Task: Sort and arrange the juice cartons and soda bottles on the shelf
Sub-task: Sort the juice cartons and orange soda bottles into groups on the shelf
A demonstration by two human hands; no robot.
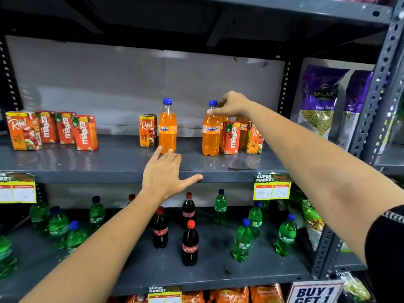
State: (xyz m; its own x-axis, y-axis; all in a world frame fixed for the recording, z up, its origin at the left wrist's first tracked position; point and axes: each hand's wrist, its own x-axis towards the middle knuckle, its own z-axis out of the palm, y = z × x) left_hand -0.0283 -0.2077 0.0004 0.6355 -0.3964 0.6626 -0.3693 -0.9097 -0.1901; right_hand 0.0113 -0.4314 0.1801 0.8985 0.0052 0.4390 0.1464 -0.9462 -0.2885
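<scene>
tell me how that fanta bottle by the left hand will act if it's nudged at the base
The Fanta bottle is tall, narrow and looks full, so it probably feels heavy yet tips easily. The shelf looks smooth, so it may slide first. Left hand fingertips sit at its base.

Right hand [231, 104] atop Fanta bottles [211, 130]; left hand [165, 174] open below.

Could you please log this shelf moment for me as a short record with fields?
setting: shop shelving, middle shelf holds the work
left group: one Real carton beside three Maaza cartons
centre: Real apple carton next to a Fanta bottle
right cluster: Fanta bottles and cartons mixed
left hand: open, flat on the shelf edge, fingertips at the centre bottle's base
right hand: reaching over the right front Fanta bottle, thumb on its shoulder
lower shelf: green and cola bottles, unsorted
</scene>
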